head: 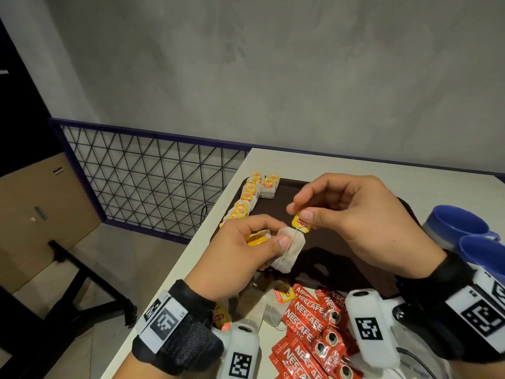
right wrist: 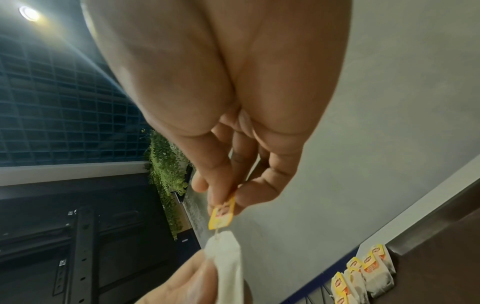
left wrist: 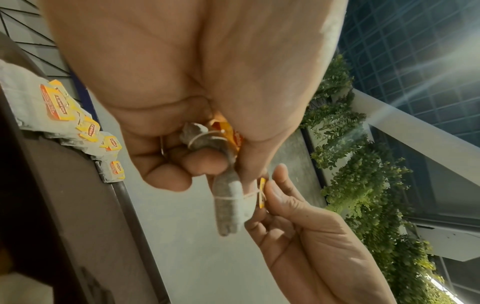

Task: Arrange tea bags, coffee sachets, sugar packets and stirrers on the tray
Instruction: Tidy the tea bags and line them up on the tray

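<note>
Above the dark brown tray [head: 341, 250], my left hand [head: 246, 250] grips a white tea bag [head: 289, 250] with its thumb on the pouch, and a second bag with a yellow tag [head: 257, 238] sits curled in the palm. My right hand [head: 341, 212] pinches the first bag's yellow tag [head: 301, 222], its string running down across the pouch. The left wrist view shows the pouch [left wrist: 230, 202] hanging from my fingers and the tag [left wrist: 262, 192] edge-on. The right wrist view shows the pinched tag [right wrist: 222, 214] over the pouch [right wrist: 226, 265]. A row of tea bags [head: 252, 194] lies along the tray's far left edge.
Red coffee sachets [head: 308, 324] and loose tea bags [head: 273, 305] lie on the white table [head: 355, 165] in front of the tray. Two blue mugs [head: 464, 228] stand at the right. The table's left edge drops off beside a wire-mesh railing [head: 153, 176].
</note>
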Motion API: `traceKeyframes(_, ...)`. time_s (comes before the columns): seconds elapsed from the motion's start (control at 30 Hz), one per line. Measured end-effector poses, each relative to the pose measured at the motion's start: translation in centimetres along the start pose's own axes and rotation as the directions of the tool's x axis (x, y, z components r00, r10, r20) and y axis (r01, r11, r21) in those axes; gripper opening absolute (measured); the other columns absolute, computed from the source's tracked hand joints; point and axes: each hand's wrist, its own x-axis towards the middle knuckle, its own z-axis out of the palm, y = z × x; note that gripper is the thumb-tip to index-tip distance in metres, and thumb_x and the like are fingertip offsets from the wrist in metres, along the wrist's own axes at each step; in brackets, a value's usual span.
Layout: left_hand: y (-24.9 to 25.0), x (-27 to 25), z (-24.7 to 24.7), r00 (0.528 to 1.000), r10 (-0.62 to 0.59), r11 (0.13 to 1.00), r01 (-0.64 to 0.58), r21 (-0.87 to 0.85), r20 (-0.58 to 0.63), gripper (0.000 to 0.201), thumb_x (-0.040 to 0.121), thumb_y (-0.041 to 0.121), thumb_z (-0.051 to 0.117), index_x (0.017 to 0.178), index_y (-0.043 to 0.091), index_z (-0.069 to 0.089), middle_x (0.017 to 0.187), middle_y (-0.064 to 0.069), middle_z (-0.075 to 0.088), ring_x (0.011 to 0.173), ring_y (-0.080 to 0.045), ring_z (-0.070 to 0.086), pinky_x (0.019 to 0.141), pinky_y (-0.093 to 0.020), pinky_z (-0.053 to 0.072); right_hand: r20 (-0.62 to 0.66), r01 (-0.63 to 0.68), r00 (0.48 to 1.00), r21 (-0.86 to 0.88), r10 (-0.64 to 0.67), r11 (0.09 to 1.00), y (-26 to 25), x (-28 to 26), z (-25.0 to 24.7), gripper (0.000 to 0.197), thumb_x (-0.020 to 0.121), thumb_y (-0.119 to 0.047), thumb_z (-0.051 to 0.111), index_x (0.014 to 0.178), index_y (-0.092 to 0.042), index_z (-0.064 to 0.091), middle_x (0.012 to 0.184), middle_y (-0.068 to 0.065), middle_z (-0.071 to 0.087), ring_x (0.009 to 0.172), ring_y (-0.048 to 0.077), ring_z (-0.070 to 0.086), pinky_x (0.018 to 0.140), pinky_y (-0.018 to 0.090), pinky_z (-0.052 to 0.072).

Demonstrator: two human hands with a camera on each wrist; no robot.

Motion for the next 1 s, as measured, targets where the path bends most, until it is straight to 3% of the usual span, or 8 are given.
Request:
traceKeyframes(0.2,0.0,0.1,0.0,0.999,0.027,0.999,-0.026,-0.043,0.030,0.010,0.098,0.011,0.067,0.098,0.018,0.074,0.084,0.009,0.070,0.074,-0.007,0.057,0.061,-0.021,0.046,0.011,-0.023,1.000,-0.023,0.023,0.999,0.1,0.1,0.0,0.021,0.094,0.007,0.066,0.097,-0.012,0.075,0.097,0.002,0.081,0.098,0.020,0.076,0.092,0.045,0.060)
traceKeyframes(0.3,-0.2,0.1,0.0,0.997,0.040,0.999,-0.039,-0.030,0.063,0.011,0.099,0.016,0.066,0.099,0.023,0.074,0.088,0.006,0.071,0.077,-0.007,0.057,0.064,-0.022,0.047,0.026,-0.029,0.999,-0.060,0.030,0.998,0.1,0.0,0.2,0.020,0.095,0.003,0.067,0.097,-0.015,0.076,0.098,-0.001,0.080,0.097,0.016,0.076,0.092,0.039,0.059)
traceKeyframes(0.43,-0.3,0.1,-0.1,0.997,0.062,0.998,-0.061,-0.023,0.046,0.009,0.098,0.021,0.065,0.102,0.024,0.072,0.094,-0.001,0.072,0.079,-0.008,0.059,0.063,-0.022,0.048,0.046,-0.039,0.998,-0.092,0.044,0.995,-0.1,-0.2,0.5,0.018,0.093,-0.002,0.071,0.096,-0.018,0.077,0.096,-0.002,0.079,0.088,0.012,0.076,0.076,0.022,0.059)
traceKeyframes(0.53,-0.4,0.1,0.0,0.997,0.077,0.996,-0.076,-0.042,0.014,0.011,0.099,0.018,0.066,0.099,0.027,0.073,0.093,0.000,0.070,0.077,-0.008,0.058,0.062,-0.022,0.048,0.065,-0.039,0.997,-0.072,0.044,0.997,-0.3,-0.4,0.8,0.018,0.094,-0.002,0.070,0.095,-0.017,0.078,0.093,-0.001,0.079,0.084,0.013,0.077,0.071,0.019,0.059)
traceKeyframes(0.7,-0.6,0.3,-0.1,0.997,0.077,0.988,-0.078,-0.134,-0.013,0.008,0.098,0.020,0.067,0.103,0.019,0.073,0.091,-0.008,0.071,0.069,-0.013,0.054,0.061,-0.024,0.048,0.065,-0.013,0.998,-0.127,0.022,0.992,-0.6,-0.4,1.0,0.023,0.096,-0.007,0.068,0.090,-0.025,0.082,0.093,-0.006,0.079,0.090,0.011,0.075,0.086,0.029,0.061)
traceKeyframes(0.8,-0.8,0.4,-0.1,0.997,0.073,0.978,-0.074,-0.192,-0.013,0.011,0.094,0.028,0.068,0.102,0.024,0.074,0.097,-0.023,0.072,0.072,-0.026,0.053,0.062,-0.024,0.048,0.052,-0.008,0.999,-0.115,0.014,0.993,-0.6,-0.3,1.1,0.024,0.094,-0.006,0.071,0.091,-0.026,0.084,0.096,-0.003,0.078,0.094,0.015,0.074,0.094,0.044,0.059)
traceKeyframes(0.87,-0.8,0.4,0.0,0.997,0.074,0.972,-0.074,-0.224,-0.006,0.014,0.091,0.033,0.069,0.101,0.026,0.075,0.095,-0.021,0.073,0.074,-0.030,0.051,0.062,-0.023,0.048,0.036,0.005,0.999,-0.121,0.000,0.993,-0.7,-0.3,1.1,0.022,0.091,-0.010,0.074,0.091,-0.029,0.085,0.098,-0.003,0.076,0.095,0.017,0.071,0.096,0.049,0.056)
traceKeyframes(1.0,-0.7,0.4,0.1,0.998,0.057,0.952,-0.052,-0.301,0.007,0.012,0.094,0.022,0.065,0.098,0.027,0.076,0.084,-0.007,0.074,0.061,-0.012,0.053,0.061,-0.023,0.048,0.044,0.004,0.999,-0.083,0.000,0.997,-0.9,-0.4,0.9,0.014,0.087,-0.014,0.080,0.094,-0.025,0.084,0.099,-0.001,0.078,0.098,0.017,0.074,0.098,0.051,0.056)
